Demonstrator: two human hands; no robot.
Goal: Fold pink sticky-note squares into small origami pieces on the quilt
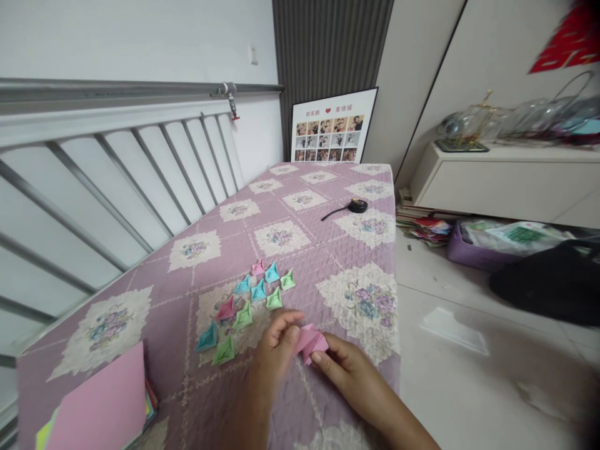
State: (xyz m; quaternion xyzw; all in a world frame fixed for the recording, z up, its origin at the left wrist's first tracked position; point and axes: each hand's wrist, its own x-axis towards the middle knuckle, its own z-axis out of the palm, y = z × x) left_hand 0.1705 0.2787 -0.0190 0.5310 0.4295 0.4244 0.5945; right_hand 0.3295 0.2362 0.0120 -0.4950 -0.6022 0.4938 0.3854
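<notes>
A partly folded piece of pink origami paper (310, 342) is held up between my two hands over the quilted cover. My left hand (280, 337) pinches its left edge with the thumb, fingers curled behind. From the right, my right hand (338, 362) grips the other side between thumb and fingers. Just beyond my left hand, several small folded paper boats stand in loose rows: green (242, 316), blue (258, 290) and pink (225, 309). At the lower left lies a stack of coloured paper with a pink sheet (100, 400) on top.
A black tape measure (358, 205) with a strap lies farther back on the purple floral cover (300, 250). White radiator bars (140, 169) run along the left. A framed photo board (334, 128) stands at the far end. A purple bin (478, 247) sits on the floor at right.
</notes>
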